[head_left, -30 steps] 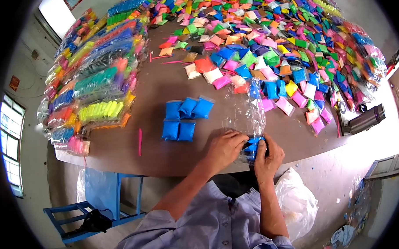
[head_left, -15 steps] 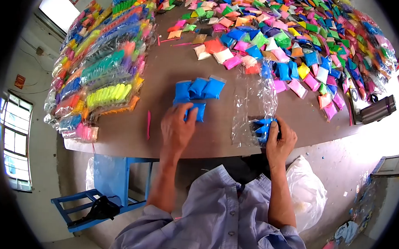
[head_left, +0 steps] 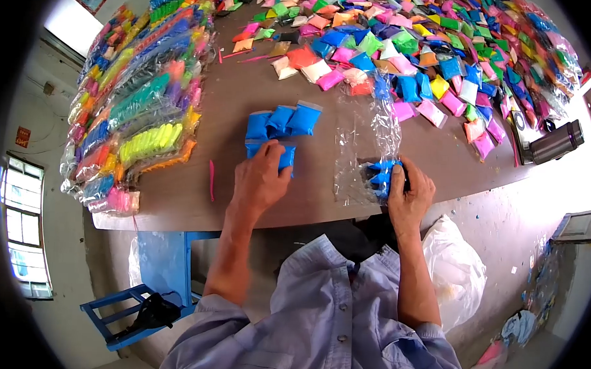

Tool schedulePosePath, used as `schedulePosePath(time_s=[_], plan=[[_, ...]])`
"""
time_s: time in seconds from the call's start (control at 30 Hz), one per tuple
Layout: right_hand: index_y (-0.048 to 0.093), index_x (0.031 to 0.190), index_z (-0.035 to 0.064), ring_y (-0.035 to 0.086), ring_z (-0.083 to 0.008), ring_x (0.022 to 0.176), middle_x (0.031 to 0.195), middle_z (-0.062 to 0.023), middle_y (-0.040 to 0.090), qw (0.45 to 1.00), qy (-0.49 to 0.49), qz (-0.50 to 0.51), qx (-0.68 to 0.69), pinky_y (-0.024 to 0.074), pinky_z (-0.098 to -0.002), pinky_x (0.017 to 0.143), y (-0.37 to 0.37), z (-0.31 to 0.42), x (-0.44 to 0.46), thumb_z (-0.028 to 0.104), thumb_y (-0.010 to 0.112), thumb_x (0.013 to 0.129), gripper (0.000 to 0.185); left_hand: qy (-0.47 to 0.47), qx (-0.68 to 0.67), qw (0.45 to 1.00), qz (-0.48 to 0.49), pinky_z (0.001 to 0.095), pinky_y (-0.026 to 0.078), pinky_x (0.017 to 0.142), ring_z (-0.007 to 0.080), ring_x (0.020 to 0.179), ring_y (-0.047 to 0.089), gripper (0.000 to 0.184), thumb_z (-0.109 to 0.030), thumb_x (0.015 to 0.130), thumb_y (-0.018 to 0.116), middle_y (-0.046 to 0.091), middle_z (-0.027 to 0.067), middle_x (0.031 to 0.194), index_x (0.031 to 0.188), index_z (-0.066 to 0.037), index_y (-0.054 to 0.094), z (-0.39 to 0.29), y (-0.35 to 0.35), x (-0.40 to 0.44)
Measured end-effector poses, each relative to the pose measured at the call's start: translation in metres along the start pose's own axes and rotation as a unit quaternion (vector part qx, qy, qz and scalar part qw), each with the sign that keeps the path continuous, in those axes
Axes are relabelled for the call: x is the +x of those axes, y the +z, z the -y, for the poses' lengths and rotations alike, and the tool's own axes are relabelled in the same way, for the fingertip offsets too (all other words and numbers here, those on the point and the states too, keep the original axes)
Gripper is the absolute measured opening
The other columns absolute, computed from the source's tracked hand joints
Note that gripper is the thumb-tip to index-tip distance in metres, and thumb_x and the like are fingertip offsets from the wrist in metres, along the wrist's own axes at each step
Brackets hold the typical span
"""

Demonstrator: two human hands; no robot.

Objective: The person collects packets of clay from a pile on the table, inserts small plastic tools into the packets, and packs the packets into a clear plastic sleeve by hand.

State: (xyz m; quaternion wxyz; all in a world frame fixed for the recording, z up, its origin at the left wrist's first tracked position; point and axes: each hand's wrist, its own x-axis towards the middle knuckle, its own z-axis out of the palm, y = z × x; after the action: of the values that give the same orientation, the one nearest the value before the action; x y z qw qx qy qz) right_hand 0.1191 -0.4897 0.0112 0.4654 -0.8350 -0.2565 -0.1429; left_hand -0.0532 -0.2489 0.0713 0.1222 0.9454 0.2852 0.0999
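My left hand (head_left: 264,180) is closed, its fingertips bent onto a small blue packet (head_left: 286,158) that lies partly under them. Just beyond it, several more blue packets (head_left: 279,121) lie side by side on the table. With my right hand (head_left: 411,192) I pinch the near end of a long clear plastic bag (head_left: 369,132). Several blue packets (head_left: 379,177) show inside that end, beside my thumb; my curled fingers hide part of them. The bag stretches away from me, its far end reaching the heap of coloured packets.
A large heap of coloured packets (head_left: 404,42) covers the table's far side. Filled clear bags (head_left: 152,92) are stacked at left. A pink plastic tool (head_left: 211,180) lies near my left hand. At right stands a dark flask (head_left: 557,143); below are a blue stool (head_left: 131,309) and white bag (head_left: 454,274).
My left hand has settled lower over the nearest blue packet, which now shows on both sides of its fingers. My right hand keeps its grip on the bag. The whole view has shifted slightly.
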Motion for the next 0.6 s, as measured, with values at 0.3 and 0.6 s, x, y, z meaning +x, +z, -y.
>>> schedulePosePath(time_s=[0.3,0.6], plan=[[0.076,0.113,0.0083,0.070,-0.0254,0.105,0.108,-0.0087,0.078,1.000,-0.001,-0.011,0.004,0.0414,-0.0374,0.099,0.000,0.004,0.000,0.016,0.071,0.096,0.020,0.053,0.002,0.998,0.036,0.0499,0.057,0.088,0.0385,0.099,0.071,0.049,-0.027,0.080,0.085,0.067,0.0110,0.122,0.123,-0.008,0.068,0.012,-0.005,0.010],[0.076,0.114,0.0082,0.071,-0.0249,0.104,0.108,-0.0090,0.078,1.000,-0.013,-0.013,0.006,0.0412,-0.0373,0.099,-0.001,0.003,0.001,0.017,0.071,0.096,0.021,0.037,-0.114,0.992,0.050,0.0449,0.058,0.085,0.0383,0.097,0.071,0.035,-0.018,0.090,0.076,0.071,0.0159,0.110,0.121,-0.004,0.070,0.019,0.005,0.005]])
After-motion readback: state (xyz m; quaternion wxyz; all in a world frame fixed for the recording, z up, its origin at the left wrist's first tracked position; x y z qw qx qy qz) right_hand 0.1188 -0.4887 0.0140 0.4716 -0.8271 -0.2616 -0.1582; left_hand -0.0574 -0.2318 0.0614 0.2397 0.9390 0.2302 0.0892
